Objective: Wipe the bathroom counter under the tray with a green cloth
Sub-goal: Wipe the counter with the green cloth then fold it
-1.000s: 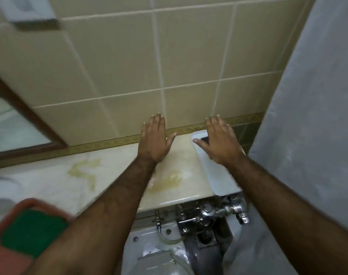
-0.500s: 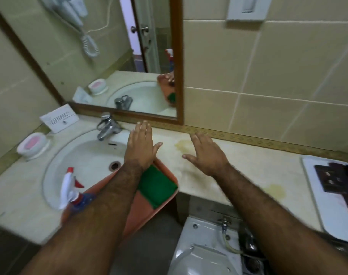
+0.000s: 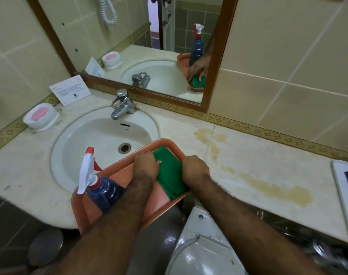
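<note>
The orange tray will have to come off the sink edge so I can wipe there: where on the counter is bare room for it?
Bare counter runs from the orange tray right to the white tray, stained but free. The left is crowded: soap dish, card, faucet.

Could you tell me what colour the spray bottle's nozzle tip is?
Red, on the spray bottle; head view.

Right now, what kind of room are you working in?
Likely a hotel bathroom: a sink with a tap set in a counter, a framed mirror above, a printed notice card, and a toilet below.
</note>
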`<action>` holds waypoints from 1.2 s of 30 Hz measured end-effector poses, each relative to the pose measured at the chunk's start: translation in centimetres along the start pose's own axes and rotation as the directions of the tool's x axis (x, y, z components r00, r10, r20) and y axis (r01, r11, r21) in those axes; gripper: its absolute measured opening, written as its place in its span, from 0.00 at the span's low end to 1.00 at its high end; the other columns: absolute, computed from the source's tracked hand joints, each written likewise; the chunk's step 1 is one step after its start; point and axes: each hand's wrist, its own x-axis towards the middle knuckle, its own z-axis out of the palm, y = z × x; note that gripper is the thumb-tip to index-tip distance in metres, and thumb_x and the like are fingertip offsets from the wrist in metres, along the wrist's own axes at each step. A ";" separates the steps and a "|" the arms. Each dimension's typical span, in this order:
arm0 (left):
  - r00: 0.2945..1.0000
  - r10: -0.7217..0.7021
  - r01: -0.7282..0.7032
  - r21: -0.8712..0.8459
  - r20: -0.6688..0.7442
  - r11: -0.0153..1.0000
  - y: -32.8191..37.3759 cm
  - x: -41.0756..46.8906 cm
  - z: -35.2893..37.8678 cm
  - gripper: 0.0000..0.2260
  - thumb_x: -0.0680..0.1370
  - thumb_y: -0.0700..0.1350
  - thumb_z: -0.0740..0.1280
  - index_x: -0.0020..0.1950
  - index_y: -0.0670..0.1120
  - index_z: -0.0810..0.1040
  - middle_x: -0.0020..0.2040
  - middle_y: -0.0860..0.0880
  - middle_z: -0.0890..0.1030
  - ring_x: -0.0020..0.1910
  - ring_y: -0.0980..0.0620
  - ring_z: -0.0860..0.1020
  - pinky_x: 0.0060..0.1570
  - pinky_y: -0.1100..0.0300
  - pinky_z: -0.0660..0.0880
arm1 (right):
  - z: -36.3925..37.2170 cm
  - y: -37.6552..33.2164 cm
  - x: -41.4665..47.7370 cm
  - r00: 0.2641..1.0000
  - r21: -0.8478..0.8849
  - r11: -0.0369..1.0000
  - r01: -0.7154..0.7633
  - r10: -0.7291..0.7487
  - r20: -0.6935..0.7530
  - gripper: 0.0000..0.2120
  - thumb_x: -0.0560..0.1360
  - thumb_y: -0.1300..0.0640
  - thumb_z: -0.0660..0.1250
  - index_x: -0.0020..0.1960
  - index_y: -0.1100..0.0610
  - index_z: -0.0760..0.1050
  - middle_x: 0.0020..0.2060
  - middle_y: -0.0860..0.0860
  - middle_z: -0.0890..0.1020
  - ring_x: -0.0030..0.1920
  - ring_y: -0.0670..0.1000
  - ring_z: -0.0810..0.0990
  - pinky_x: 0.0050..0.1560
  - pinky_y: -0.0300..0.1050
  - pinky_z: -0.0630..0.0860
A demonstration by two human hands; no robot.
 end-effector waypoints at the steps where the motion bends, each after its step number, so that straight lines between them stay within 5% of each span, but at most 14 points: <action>1: 0.999 -0.043 0.045 -0.086 0.022 0.995 0.1 0.2 0.0 0.15 0.77 0.49 0.73 0.59 0.41 0.82 0.55 0.44 0.85 0.53 0.44 0.83 0.58 0.51 0.79 | 0.0 0.0 -0.1 1.000 0.026 1.000 -0.012 0.012 -0.009 0.11 0.81 0.63 0.61 0.57 0.61 0.81 0.50 0.55 0.83 0.50 0.58 0.85 0.43 0.50 0.79; 6: 0.982 -0.166 0.187 -0.472 0.086 0.861 1.4 -0.2 -1.2 0.07 0.75 0.46 0.71 0.50 0.44 0.84 0.44 0.47 0.86 0.39 0.50 0.82 0.39 0.58 0.78 | -0.8 0.7 -1.2 0.997 0.337 0.941 -0.007 0.033 -0.072 0.11 0.72 0.59 0.68 0.54 0.56 0.79 0.45 0.52 0.81 0.44 0.56 0.82 0.39 0.47 0.78; 9: 0.989 -0.136 0.074 -0.634 -0.050 0.770 4.4 -1.5 -2.8 0.07 0.75 0.45 0.72 0.50 0.44 0.83 0.43 0.50 0.84 0.37 0.55 0.78 0.32 0.66 0.70 | -2.7 3.1 -1.9 0.983 0.567 0.823 0.005 0.100 -0.153 0.11 0.70 0.58 0.71 0.51 0.53 0.80 0.42 0.52 0.82 0.39 0.51 0.82 0.33 0.40 0.74; 13: 0.991 0.053 -0.113 -0.566 -0.122 0.816 10.1 -1.6 -3.7 0.06 0.74 0.46 0.72 0.50 0.47 0.82 0.46 0.50 0.81 0.41 0.55 0.77 0.33 0.73 0.64 | -4.3 9.4 -2.2 0.946 0.681 0.731 -0.054 0.255 -0.199 0.09 0.71 0.59 0.72 0.51 0.52 0.82 0.38 0.50 0.82 0.33 0.43 0.76 0.28 0.34 0.68; 16: 0.984 0.165 -0.177 -0.434 -0.065 0.883 13.9 -1.5 -2.2 0.08 0.74 0.45 0.72 0.52 0.46 0.81 0.50 0.48 0.80 0.44 0.52 0.77 0.40 0.66 0.71 | -3.1 13.7 -2.0 0.941 0.692 0.710 -0.127 0.307 -0.144 0.10 0.72 0.60 0.72 0.52 0.54 0.84 0.36 0.50 0.82 0.34 0.44 0.77 0.31 0.32 0.68; 20: 0.988 0.153 -0.146 -0.211 0.017 0.966 15.7 -1.9 0.9 0.15 0.75 0.42 0.71 0.61 0.43 0.79 0.57 0.45 0.79 0.55 0.45 0.80 0.55 0.53 0.79 | 0.3 16.3 -1.4 0.968 0.631 0.768 -0.110 0.228 -0.109 0.13 0.72 0.61 0.72 0.56 0.54 0.85 0.43 0.51 0.85 0.39 0.46 0.78 0.35 0.28 0.69; 24: 0.923 0.357 -0.348 0.086 -0.143 0.934 16.9 -4.1 4.2 0.28 0.77 0.38 0.66 0.77 0.42 0.67 0.78 0.42 0.65 0.77 0.42 0.62 0.75 0.49 0.63 | 2.4 18.2 -0.5 0.975 0.460 0.888 -0.006 0.108 -0.195 0.16 0.78 0.50 0.69 0.63 0.54 0.83 0.55 0.52 0.83 0.55 0.52 0.80 0.57 0.44 0.75; 26: 0.896 0.440 -0.432 0.123 -0.054 0.894 18.4 -5.6 6.0 0.26 0.81 0.44 0.61 0.79 0.39 0.64 0.80 0.40 0.62 0.80 0.42 0.58 0.80 0.50 0.55 | 2.5 20.4 0.8 0.960 0.332 0.942 0.055 0.041 -0.276 0.19 0.82 0.48 0.61 0.68 0.56 0.78 0.63 0.54 0.81 0.65 0.56 0.77 0.66 0.50 0.73; 30: 0.975 0.181 -0.192 0.084 0.126 0.978 19.2 -6.8 10.2 0.39 0.83 0.62 0.50 0.82 0.34 0.48 0.83 0.36 0.47 0.83 0.40 0.46 0.81 0.47 0.45 | 1.6 27.5 4.5 0.966 0.119 0.992 0.032 0.000 -0.259 0.30 0.85 0.44 0.51 0.83 0.57 0.59 0.82 0.54 0.62 0.83 0.54 0.57 0.81 0.51 0.54; 34: 0.994 0.110 -0.110 0.091 0.008 0.990 18.2 -4.0 11.6 0.39 0.83 0.64 0.44 0.82 0.35 0.45 0.83 0.37 0.45 0.83 0.40 0.45 0.80 0.46 0.45 | 2.1 33.9 6.8 0.969 -0.047 0.988 0.146 -0.152 -0.194 0.40 0.80 0.31 0.38 0.85 0.53 0.50 0.85 0.50 0.52 0.84 0.50 0.49 0.83 0.51 0.49; 36: 0.996 0.069 -0.063 0.095 -0.062 0.994 18.1 -1.0 11.3 0.38 0.83 0.63 0.45 0.82 0.35 0.49 0.83 0.37 0.49 0.83 0.40 0.49 0.80 0.45 0.49 | 2.6 35.3 7.2 0.956 -0.062 0.977 0.206 -0.215 -0.199 0.37 0.82 0.33 0.39 0.85 0.52 0.49 0.85 0.48 0.51 0.84 0.48 0.47 0.83 0.53 0.48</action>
